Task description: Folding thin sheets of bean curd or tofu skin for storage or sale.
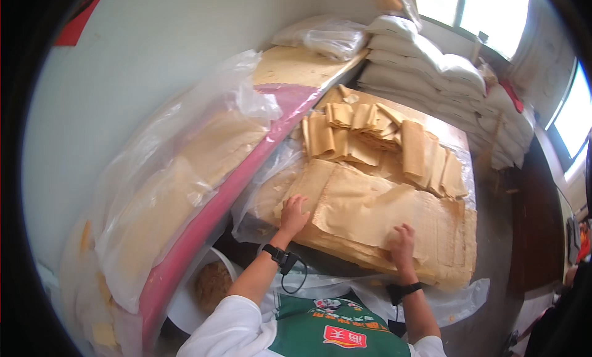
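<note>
A wide stack of thin tan sheets [370, 209], which look like pressed tofu skin, lies before me. My left hand [294, 213] is at the stack's left side, fingers apart and nothing visible in them. Over the front part of the top sheet, my right hand [401, 246] is slightly blurred with its fingers bent. Whether it pinches a sheet's edge I cannot tell. Behind the stack stand folded and rolled tan strips [413, 149], some lying on top of others. Both wrists wear black straps with small devices.
To the left, a pink-covered surface [203, 223] bears more tan sheets under clear plastic [134, 190]. A white bucket [178, 306] with brown contents stands below it. White sacks [416, 75] are piled at the back. Plastic film [455, 301] hangs near my green apron.
</note>
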{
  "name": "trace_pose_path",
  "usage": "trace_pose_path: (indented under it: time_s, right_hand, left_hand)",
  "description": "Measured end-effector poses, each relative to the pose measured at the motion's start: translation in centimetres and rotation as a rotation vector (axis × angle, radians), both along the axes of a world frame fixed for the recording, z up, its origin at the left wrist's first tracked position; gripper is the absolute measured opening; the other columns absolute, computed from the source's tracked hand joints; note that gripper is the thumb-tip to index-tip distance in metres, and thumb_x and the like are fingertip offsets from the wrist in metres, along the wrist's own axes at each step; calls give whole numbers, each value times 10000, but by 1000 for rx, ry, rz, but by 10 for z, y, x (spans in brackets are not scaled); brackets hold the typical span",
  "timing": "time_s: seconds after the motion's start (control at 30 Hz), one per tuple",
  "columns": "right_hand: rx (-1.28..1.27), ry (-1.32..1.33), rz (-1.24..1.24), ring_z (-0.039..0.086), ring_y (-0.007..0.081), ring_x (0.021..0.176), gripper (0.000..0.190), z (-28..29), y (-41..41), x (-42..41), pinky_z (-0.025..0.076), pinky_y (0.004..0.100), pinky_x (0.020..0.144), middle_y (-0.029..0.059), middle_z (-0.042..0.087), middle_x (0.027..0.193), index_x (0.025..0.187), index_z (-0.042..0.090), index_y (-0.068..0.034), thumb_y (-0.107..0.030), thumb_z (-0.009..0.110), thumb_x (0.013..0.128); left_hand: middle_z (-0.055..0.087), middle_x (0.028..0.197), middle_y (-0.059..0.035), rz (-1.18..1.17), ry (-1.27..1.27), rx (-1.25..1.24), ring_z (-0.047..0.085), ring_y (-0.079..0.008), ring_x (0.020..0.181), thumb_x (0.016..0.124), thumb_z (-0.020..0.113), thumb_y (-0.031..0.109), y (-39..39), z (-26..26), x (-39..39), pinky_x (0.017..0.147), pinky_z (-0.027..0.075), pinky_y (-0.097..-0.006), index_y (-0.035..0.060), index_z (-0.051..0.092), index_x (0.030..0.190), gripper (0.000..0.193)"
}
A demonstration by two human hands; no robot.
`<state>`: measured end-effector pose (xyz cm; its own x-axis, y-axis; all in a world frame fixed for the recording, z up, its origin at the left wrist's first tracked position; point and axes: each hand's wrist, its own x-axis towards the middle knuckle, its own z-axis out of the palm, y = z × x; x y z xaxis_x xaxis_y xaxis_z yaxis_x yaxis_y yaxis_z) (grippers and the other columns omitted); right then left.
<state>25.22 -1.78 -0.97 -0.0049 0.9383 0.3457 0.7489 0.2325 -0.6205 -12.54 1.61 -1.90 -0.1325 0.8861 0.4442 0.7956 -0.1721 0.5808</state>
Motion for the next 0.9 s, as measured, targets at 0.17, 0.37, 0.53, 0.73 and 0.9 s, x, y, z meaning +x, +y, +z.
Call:
trace_pose_path:
  time_s: [0.17, 0.37, 0.53, 0.73, 0.9]
  right_hand:
    - [25, 96, -151, 545, 383, 1132, 334, -7, 16, 23, 444, 419, 992, 207, 556, 1221, 1068, 632, -7, -24, 660, 736]
    - [23, 34, -133, 473, 377, 1253, 386, -8, 4, 2, 380, 453, 1053, 200, 503, 1337, 1117, 628, -12, -99, 673, 744]
    - [121, -579, -164, 331, 366, 1385, 453, 51, -22, -47, 231, 508, 1124, 187, 401, 1455, 1154, 622, -43, -212, 709, 743]
    - [134, -485, 201, 327, 371, 1389, 523, 28, -15, -90, 245, 525, 1114, 191, 404, 1456, 1214, 591, -64, -297, 712, 762]
    - [64, -378, 312, 350, 382, 1371, 594, 6, -3, -128, 266, 548, 1098, 206, 410, 1445, 1288, 534, -69, -341, 697, 785]
  left_hand:
    - [627, 1116, -144, 384, 63, 17, 568, -331, 1082, 736, 717, 157, -25, -35, -48, 948, 467, -420, 56, 653, 1101, 384]
    - [661, 988, -158, 192, -290, -237, 639, -316, 921, 757, 687, 147, -21, -29, -53, 834, 518, -395, 10, 621, 1149, 421]
    - [654, 881, -43, 280, -790, -237, 615, -137, 795, 784, 710, 120, -19, -27, -57, 736, 503, -283, 8, 648, 1108, 349]
    - [659, 872, -47, 257, -534, -290, 619, -132, 781, 796, 708, 136, -21, -17, -52, 732, 502, -280, 10, 652, 1096, 329]
    - [664, 872, -84, 297, -212, -263, 647, -234, 799, 786, 687, 162, -27, -19, -48, 728, 513, -347, 50, 670, 989, 233]
